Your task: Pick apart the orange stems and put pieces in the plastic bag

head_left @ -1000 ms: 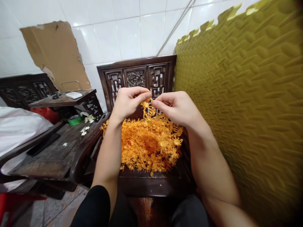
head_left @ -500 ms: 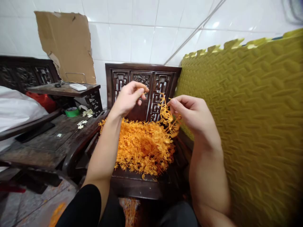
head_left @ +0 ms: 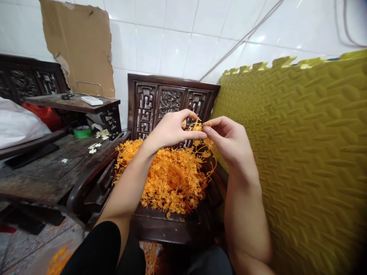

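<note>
My right hand (head_left: 229,139) pinches a thin orange plastic flower sprig (head_left: 205,154) between thumb and forefinger, and its branches dangle below the fingertips. Just left of it, my left hand (head_left: 174,130) has its thumb and forefinger apart on either side of the sprig's top. Its thumb tip comes close to the right fingertips; whether it touches the sprig I cannot tell. Under both hands, a large heap of similar orange sprigs (head_left: 172,179) covers the seat of a dark carved wooden chair (head_left: 169,230).
A yellow foam mat (head_left: 292,145) stands upright along the right side. To the left, a dark wooden side table (head_left: 37,179) bears green tape (head_left: 82,131) and small pale flower pieces (head_left: 94,147). Behind it, cardboard (head_left: 80,49) leans on the tiled wall.
My left hand has moved right and slightly down to the sprig, its thumb and forefinger spreading apart. My right hand keeps its pinch in nearly the same place. The view has shifted slightly.
</note>
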`<action>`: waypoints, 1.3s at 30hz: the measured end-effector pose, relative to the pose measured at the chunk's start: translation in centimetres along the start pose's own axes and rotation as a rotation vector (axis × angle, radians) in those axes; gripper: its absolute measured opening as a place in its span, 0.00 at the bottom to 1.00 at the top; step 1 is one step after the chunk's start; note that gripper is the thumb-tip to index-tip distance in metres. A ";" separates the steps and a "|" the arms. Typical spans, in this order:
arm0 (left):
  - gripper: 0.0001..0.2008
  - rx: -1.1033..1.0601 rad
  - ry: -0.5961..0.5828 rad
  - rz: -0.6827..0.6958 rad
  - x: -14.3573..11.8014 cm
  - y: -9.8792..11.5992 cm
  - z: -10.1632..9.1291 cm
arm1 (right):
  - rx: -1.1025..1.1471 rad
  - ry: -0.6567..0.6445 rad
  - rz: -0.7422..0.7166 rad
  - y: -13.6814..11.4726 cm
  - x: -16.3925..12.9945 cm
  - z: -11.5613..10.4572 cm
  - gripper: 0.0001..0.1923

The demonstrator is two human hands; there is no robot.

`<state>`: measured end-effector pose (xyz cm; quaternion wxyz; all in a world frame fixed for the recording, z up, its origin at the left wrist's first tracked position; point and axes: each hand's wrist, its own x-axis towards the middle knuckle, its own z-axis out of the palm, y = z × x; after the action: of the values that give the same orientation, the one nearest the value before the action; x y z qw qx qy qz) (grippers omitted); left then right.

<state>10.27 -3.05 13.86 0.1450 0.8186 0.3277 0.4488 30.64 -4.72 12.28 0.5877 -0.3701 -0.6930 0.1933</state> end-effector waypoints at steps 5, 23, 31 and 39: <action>0.12 0.054 0.008 0.159 0.4 -0.2 1.2 | -0.060 0.010 -0.043 0.3 0.1 0.6 0.08; 0.32 -0.160 -0.039 0.042 0.4 -1.1 -0.4 | 0.160 0.071 -0.087 -0.7 -0.4 0.7 0.09; 0.41 -0.138 0.086 0.143 0.0 -2.0 -1.3 | 0.382 0.049 0.129 -2.1 -0.5 0.8 0.12; 0.44 -0.090 0.024 0.320 0.1 -1.6 0.0 | 0.397 0.026 0.036 -0.6 0.0 1.9 0.19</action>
<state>9.66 -1.79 13.10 0.1043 0.8477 0.1741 0.4901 28.65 -4.77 12.23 0.6544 -0.2619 -0.6270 0.3317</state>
